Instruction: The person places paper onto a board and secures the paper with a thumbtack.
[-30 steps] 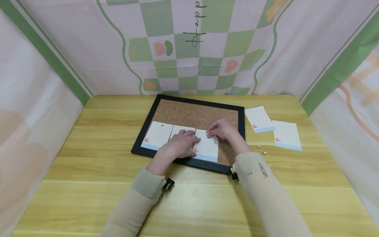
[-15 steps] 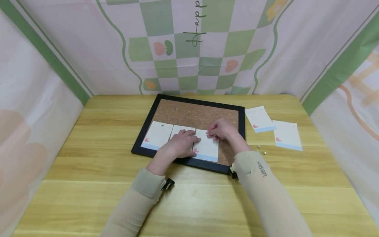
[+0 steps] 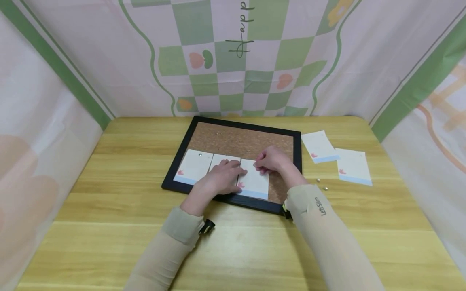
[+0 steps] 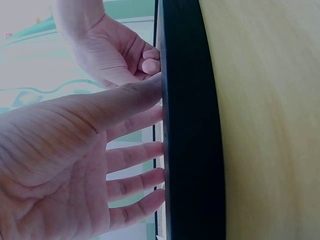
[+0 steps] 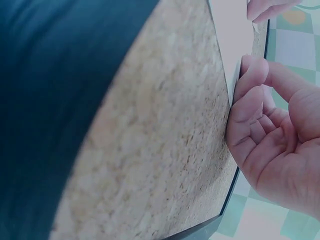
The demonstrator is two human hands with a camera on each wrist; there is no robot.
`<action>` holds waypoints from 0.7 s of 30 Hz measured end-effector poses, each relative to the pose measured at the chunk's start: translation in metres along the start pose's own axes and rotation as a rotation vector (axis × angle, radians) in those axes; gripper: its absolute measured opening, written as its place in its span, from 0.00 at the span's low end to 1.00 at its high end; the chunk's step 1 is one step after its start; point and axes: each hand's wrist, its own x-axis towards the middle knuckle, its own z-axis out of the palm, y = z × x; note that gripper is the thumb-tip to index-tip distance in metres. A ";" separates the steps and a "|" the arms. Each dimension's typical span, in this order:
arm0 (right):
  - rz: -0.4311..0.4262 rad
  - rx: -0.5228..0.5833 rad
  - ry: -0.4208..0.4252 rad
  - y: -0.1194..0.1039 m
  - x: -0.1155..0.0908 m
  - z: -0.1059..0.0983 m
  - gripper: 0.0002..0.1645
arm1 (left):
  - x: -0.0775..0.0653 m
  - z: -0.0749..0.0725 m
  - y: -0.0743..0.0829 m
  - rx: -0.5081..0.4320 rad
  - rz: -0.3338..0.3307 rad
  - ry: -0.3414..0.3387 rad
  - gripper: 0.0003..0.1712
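Observation:
A cork board (image 3: 236, 137) in a black frame lies on the table, with white note cards in a row along its near side. My left hand (image 3: 223, 178) rests with spread fingers over the middle card (image 3: 227, 157) and onto the edge of the right card (image 3: 256, 184). At that right card's top edge, my right hand (image 3: 271, 158) pinches a small silver thumbtack (image 3: 254, 165), mostly hidden by thumb and forefinger. A similar thumbtack (image 3: 200, 154) sits near the top of the left card (image 3: 193, 166). Curled fingers (image 5: 247, 105) touch the cork in the right wrist view.
Two more cards lie right of the board, one upper (image 3: 318, 145) and one lower (image 3: 353, 165), nearly touching. Loose thumbtacks (image 3: 318, 180) lie on the wooden table (image 3: 120, 182) below them. A patterned cloth (image 3: 233, 89) hangs behind and at both sides.
Both hands stay in place. The right hand's fingers shift very slightly over the thumbtack, which shows less than before. Cards and board have not moved.

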 end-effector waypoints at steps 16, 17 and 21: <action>-0.032 -0.022 0.004 0.004 0.001 0.000 0.11 | -0.001 -0.001 0.001 -0.010 -0.005 -0.007 0.34; -0.033 -0.029 0.009 0.004 0.000 0.000 0.11 | -0.001 -0.001 0.001 -0.012 -0.005 -0.006 0.34; -0.038 -0.058 0.025 0.003 0.000 0.002 0.11 | -0.001 0.000 0.001 -0.014 -0.008 -0.005 0.34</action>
